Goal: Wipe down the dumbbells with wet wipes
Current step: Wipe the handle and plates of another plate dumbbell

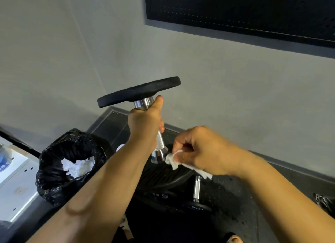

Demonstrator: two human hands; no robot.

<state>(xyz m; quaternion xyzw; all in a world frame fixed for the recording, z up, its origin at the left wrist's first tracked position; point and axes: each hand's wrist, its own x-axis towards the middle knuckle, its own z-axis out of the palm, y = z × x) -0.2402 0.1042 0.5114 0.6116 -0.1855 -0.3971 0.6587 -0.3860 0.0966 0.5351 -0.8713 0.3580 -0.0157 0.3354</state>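
1. Upright, the dumbbell [145, 105] stands with its long axis near vertical, the left hand [145, 126] wrapped shut around its handle.
2. Right hand [197, 150] pinches a wet wipe [172, 160] just right of the handle's lower collar, touching it.

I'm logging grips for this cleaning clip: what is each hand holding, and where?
Left hand grips the dumbbell by its knurled handle; right hand pinches a crumpled wet wipe.
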